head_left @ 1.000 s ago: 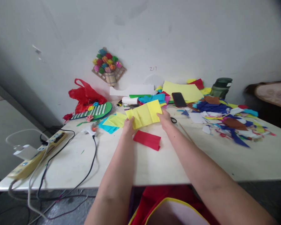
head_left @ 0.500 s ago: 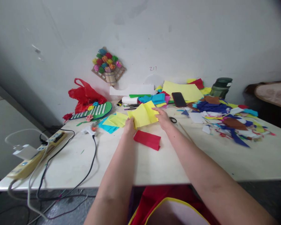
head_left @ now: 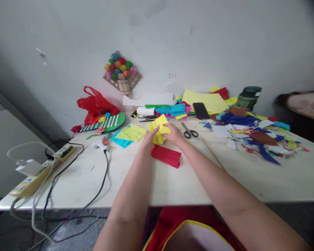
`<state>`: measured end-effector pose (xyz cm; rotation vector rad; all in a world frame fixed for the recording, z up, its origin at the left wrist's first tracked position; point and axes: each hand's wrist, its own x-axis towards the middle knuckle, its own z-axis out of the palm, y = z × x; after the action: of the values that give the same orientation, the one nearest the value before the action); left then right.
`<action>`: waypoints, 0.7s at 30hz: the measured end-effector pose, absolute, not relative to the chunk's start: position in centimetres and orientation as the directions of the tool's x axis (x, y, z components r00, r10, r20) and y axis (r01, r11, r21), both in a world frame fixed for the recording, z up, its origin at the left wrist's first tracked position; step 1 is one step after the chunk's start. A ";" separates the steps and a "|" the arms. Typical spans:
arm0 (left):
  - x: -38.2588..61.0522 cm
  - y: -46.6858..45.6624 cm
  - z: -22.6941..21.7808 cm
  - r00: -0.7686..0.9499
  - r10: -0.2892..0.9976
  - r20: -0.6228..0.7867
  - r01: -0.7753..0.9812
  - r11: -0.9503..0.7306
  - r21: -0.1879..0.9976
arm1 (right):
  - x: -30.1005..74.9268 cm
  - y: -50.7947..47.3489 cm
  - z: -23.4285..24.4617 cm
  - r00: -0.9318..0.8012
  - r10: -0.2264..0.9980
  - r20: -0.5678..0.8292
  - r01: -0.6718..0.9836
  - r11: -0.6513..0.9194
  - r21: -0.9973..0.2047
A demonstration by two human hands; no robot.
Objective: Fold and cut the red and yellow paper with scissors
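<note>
A sheet of yellow crepe paper (head_left: 159,122), creased and partly folded, is held between my two hands above the table. My left hand (head_left: 149,138) grips its lower left side, with the thumb laid over the paper. On the right edge, my right hand (head_left: 172,133) has its fingers closed on the sheet. Just below the hands lies a folded red paper piece (head_left: 166,156). To the left, another yellow paper piece (head_left: 133,132) rests partly over a blue one (head_left: 121,140). Black-handled scissors (head_left: 190,132) lie right of my right hand.
A glue gun (head_left: 101,143) with its cord and a power strip (head_left: 39,174) sit at left. Paper scraps (head_left: 261,134) are heaped at right, near a green bottle (head_left: 248,98). A phone (head_left: 201,111) rests at the back, and a thin stick (head_left: 211,151) lies beside my right forearm.
My hands have come closer together, and the yellow sheet, spread wide before, is now bunched and folded between them. My right hand moved left, so the scissors show more fully.
</note>
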<state>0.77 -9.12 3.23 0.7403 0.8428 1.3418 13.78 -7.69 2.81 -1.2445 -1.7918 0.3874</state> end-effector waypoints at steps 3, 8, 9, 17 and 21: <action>0.7 -8.6 2.6 0.065 0.997 -0.046 -0.520 0.073 0.851 | 13.4 -7.8 2.8 -0.126 0.840 0.528 0.565 0.498 -0.657; 0.5 -7.6 1.9 -0.005 0.994 -0.108 -0.548 0.088 0.832 | 13.7 -7.6 2.9 -0.061 0.852 0.520 0.443 0.490 -0.751; 0.5 -7.5 1.9 -0.008 0.994 -0.110 -0.551 0.088 0.830 | 13.9 -7.5 2.9 -0.043 0.862 0.505 0.430 0.473 -0.769; 0.9 -8.3 2.7 -0.016 0.998 -0.059 -0.550 0.040 0.834 | 14.3 -7.7 3.0 -0.051 0.901 0.431 0.612 0.370 -0.699; 1.0 -8.2 2.8 0.007 1.000 -0.019 -0.551 0.020 0.834 | 14.4 -7.8 3.2 -0.010 0.930 0.368 0.619 0.294 -0.728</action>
<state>0.97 -8.22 2.75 0.7563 0.7787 1.4150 14.36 -7.82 3.24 -1.4150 -1.7200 0.4633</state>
